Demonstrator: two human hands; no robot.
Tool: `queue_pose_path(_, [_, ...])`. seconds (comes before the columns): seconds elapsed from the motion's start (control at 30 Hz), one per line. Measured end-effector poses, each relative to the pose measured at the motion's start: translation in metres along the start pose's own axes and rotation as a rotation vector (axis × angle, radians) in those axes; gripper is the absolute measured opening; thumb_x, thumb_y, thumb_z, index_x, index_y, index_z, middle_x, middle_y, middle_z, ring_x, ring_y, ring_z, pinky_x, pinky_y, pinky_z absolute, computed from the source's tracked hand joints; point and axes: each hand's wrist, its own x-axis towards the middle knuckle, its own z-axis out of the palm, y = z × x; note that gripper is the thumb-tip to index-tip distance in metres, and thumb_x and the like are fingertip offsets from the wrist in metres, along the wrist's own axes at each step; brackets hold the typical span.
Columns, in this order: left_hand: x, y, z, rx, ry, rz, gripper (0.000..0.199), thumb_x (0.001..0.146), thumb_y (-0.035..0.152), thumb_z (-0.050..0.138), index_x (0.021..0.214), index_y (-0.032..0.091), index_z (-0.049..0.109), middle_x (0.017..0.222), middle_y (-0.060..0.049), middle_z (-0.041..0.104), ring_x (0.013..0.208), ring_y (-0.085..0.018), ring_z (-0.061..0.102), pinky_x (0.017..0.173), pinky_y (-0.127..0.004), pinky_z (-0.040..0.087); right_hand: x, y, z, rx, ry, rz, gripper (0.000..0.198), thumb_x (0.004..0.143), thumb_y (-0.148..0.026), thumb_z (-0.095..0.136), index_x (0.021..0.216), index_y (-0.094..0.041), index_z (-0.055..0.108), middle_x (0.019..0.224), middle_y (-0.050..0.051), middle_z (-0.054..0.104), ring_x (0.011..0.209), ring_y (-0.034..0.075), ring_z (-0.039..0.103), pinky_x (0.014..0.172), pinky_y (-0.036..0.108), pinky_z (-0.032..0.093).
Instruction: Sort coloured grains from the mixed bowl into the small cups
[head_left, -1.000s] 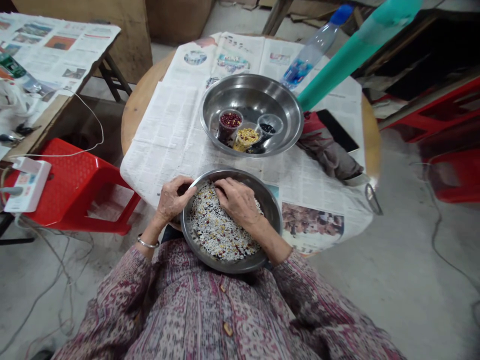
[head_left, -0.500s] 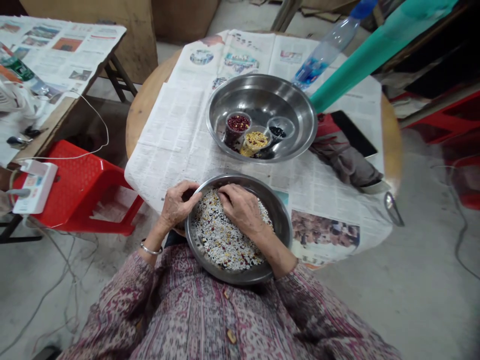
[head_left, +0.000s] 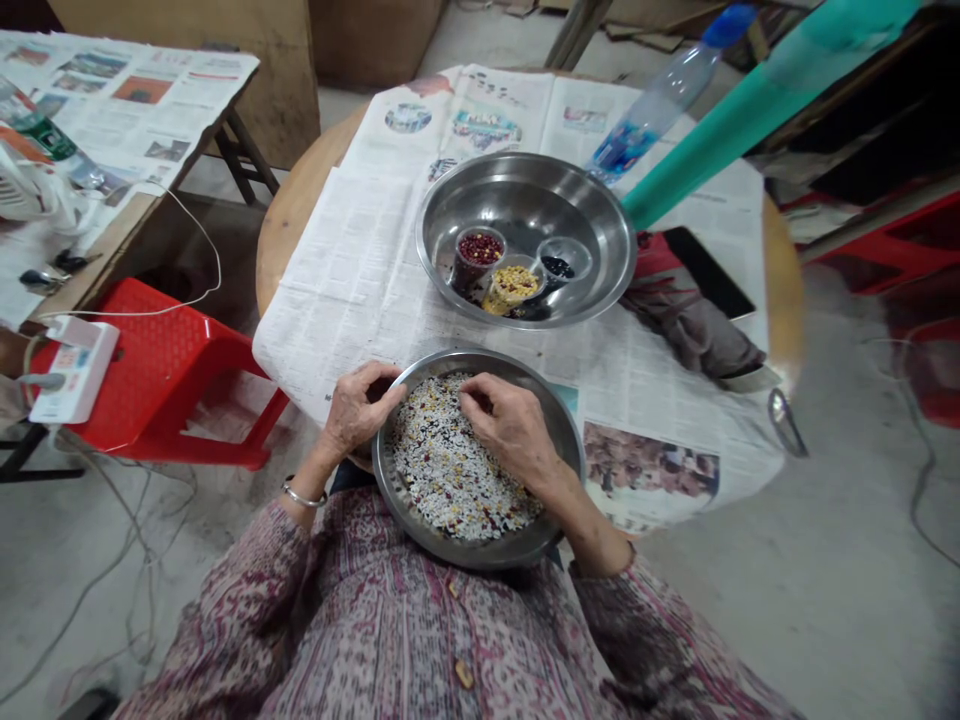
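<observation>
My left hand (head_left: 360, 407) grips the near metal basin (head_left: 568, 430) at its left rim, thumb over the edge. In that basin lies a bed of mixed grains and beans (head_left: 450, 470), mostly white with yellow, dark red and black bits. My right hand (head_left: 510, 425) hovers over the mix, thumb and fingertips pinched together; whatever is between them is hidden. Beyond stands a wider metal basin (head_left: 517, 172) holding three clear cups: one with dark red beans (head_left: 480, 249), one with yellow kernels (head_left: 514, 283), one with a few black beans (head_left: 557, 266).
Newspaper (head_left: 337, 270) covers the round table. Right of the far basin are a plastic bottle (head_left: 660, 100), a green post (head_left: 750, 120), a dark phone-like slab (head_left: 709, 270) and a grey cloth bundle (head_left: 697, 325). A red stool (head_left: 165, 380) with a power strip (head_left: 75, 370) stands left.
My right hand has shifted right and lifted a little off the grains, its fingertips drawn together. My left hand keeps its place on the rim.
</observation>
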Motion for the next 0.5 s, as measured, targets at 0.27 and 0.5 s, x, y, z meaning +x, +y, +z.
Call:
queue_pose_path(0.27, [0.000,-0.001,-0.001,0.027,-0.015,0.015,0.011,0.086,0.020,0.064,0.093,0.016,0.070,0.087,-0.004,0.073,0.080,-0.015,0.066,0.075,-0.028,0.053,0.006,-0.014,0.014,-0.198,-0.109,-0.194,0.022,0.092,-0.019,0.054,0.108,-0.020,0.068,0.097,0.008,0.071,0.084,0.020,0.065,0.072,0.031,0.047])
queue_pose_path(0.5, [-0.001,-0.002,0.001,0.021,0.005,0.016,0.010,0.085,0.019,0.066,0.094,0.016,0.071,0.088,-0.004,0.073,0.080,-0.015,0.066,0.076,-0.028,0.053,0.009,-0.009,0.021,-0.249,-0.121,-0.199,0.020,0.094,-0.019,0.051,0.101,-0.018,0.070,0.093,0.008,0.070,0.082,0.020,0.064,0.073,0.031,0.046])
